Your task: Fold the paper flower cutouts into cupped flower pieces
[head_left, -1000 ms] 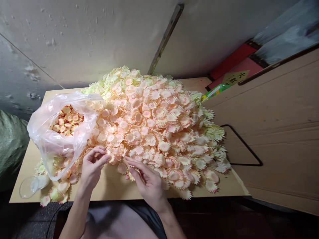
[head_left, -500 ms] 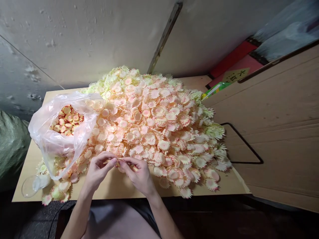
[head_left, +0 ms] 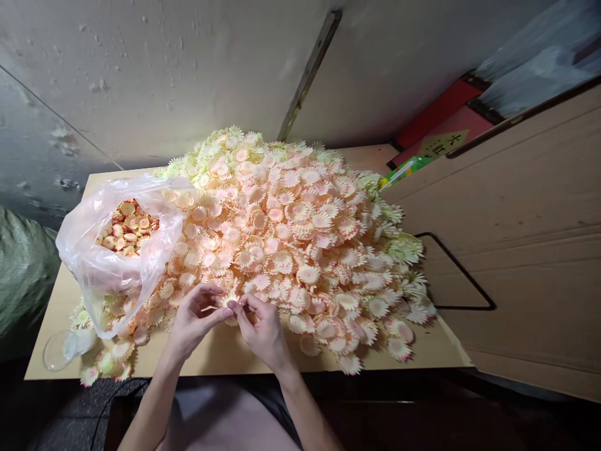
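Observation:
A small pale artificial flower piece [head_left: 230, 300] with a toothed edge is pinched between my two hands, just above the near side of the heap. My left hand [head_left: 200, 311] grips its left side between thumb and fingers. On its right, my right hand [head_left: 257, 324] holds the edge with thumb and forefinger. Behind them spreads a large heap of similar flower pieces [head_left: 282, 232], pink in the middle and pale green at the ends. To the left, an open plastic bag [head_left: 162, 250] contains smaller flower pieces [head_left: 129, 227] with dark red edges.
A clear round lid or cup [head_left: 59, 351] lies at the table's [head_left: 211, 360] left front corner beside loose flower pieces. Cardboard [head_left: 516, 250] with a black metal loop [head_left: 464, 269] stands at the right. A wall [head_left: 188, 75] rises behind, and a green sack [head_left: 23, 282] sits far left.
My hands have moved slightly apart and the flower piece between them now shows its face. The heap and bag stay as they were.

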A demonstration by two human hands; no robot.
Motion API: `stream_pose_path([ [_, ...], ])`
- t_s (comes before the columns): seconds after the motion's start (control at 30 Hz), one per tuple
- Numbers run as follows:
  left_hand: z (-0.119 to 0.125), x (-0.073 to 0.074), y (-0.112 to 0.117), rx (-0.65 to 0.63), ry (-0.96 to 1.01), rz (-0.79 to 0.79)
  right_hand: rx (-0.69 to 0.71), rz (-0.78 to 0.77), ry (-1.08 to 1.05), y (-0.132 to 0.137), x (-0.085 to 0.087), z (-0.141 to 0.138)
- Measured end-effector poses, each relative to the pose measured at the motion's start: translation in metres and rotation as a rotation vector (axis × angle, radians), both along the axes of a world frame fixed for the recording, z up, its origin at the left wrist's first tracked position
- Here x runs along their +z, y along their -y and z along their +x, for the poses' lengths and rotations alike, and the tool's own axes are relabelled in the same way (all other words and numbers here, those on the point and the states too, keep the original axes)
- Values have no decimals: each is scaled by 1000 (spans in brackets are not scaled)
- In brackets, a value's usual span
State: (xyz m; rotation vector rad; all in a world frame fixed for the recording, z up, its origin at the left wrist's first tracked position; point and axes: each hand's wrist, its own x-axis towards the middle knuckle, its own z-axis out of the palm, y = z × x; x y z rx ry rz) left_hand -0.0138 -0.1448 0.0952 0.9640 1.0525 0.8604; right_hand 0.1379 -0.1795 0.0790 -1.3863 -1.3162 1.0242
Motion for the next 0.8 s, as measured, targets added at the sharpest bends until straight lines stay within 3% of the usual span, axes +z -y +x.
stream_pose_path([
  [0.23,-7,-2,-2,-168,-55,-8,25,17,67,1,0,2],
  [0.43,-7,-1,-1,-262,-96,130,49,-1,-24,0,-4,3],
  [0.8,14,21,2,-70,-515,647,-34,159,106,6,4,6],
])
